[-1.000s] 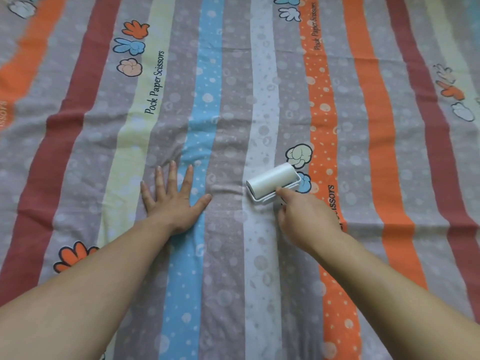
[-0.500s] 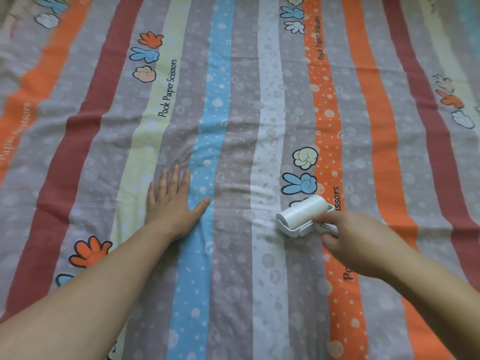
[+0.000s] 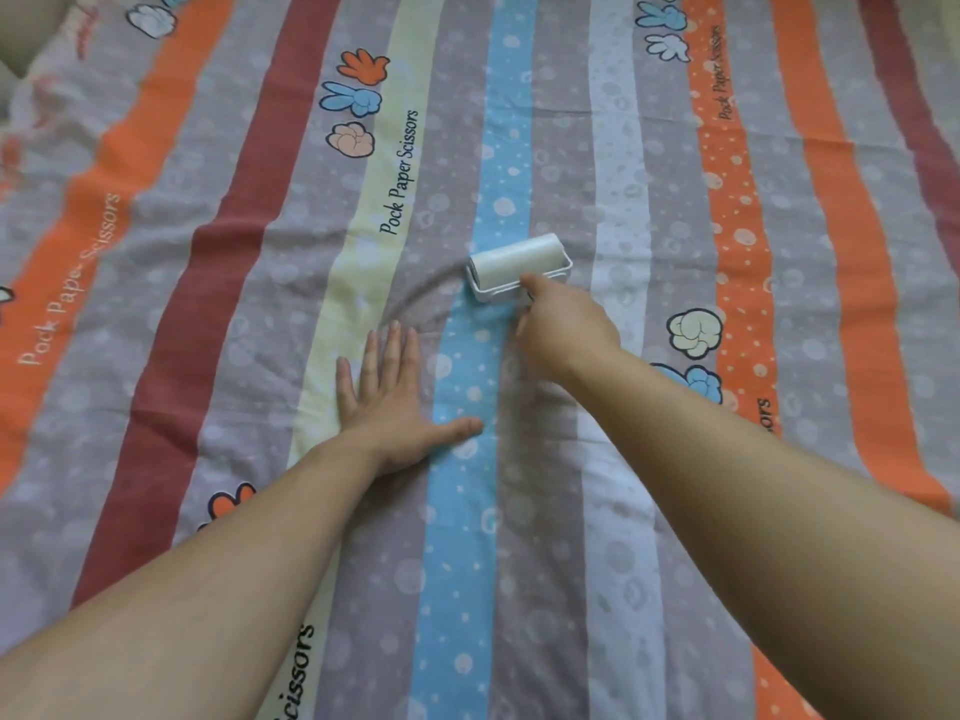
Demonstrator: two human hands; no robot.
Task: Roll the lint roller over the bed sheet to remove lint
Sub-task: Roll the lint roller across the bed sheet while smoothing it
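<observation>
While your left hand (image 3: 392,407) lies flat on the bed sheet (image 3: 249,314), palm down, its fingers are stretched out and slightly spread, with the thumb pointing off to the right onto the blue dotted stripe (image 3: 467,491); it grips nothing and simply presses on the cloth. Your right hand (image 3: 563,330) reaches further up the bed and is curled around the handle of the lint roller (image 3: 517,265), with the forefinger laid forward against the near side of the roller's white frame. The handle itself is hidden inside your fist, so you cannot see how much of it you hold. The white roll sits on the sheet, lying crosswise over the blue dotted stripe and the grey stripe next to it, a little beyond your left fingertips and to their right. Small folds gather in the cloth just left of the roller. Printed on the pale yellow stripe (image 3: 353,262) to the left are the words "Pock Paper Scissors", with small cartoon hands above them. No container of any kind appears on the bed.
</observation>
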